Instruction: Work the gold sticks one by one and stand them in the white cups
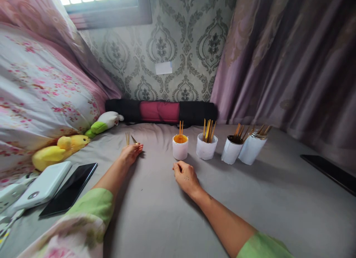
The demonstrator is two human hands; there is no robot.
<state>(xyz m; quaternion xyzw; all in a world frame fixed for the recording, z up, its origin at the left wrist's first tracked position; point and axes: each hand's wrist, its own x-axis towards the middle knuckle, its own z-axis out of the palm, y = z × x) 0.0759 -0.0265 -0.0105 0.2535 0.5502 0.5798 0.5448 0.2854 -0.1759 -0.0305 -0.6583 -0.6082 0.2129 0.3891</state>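
Note:
My left hand (pixel 132 153) is closed over the grey sheet, its palm partly turned up. Several thin gold-coloured sticks (pixel 127 138) stick out past its far side, their lower ends hidden by the hand. My right hand (pixel 185 175) rests on the sheet with fingers curled; whatever they may pinch is hidden. Just beyond it stands a white-wrapped cup (pixel 180 149) with a yellow inside and a few orange sticks (pixel 181 129). To its right is a second white cup (pixel 206 150) holding several gold sticks (pixel 208 131).
Farther right, a white cup with a dark inside (pixel 231 153) and a tilted white jar (pixel 251 152) hold more sticks. On the left lie a phone (pixel 69 189), a white power bank (pixel 43 187) and plush toys (pixel 68 145). A black-and-maroon roll (pixel 160 112) lies along the wall.

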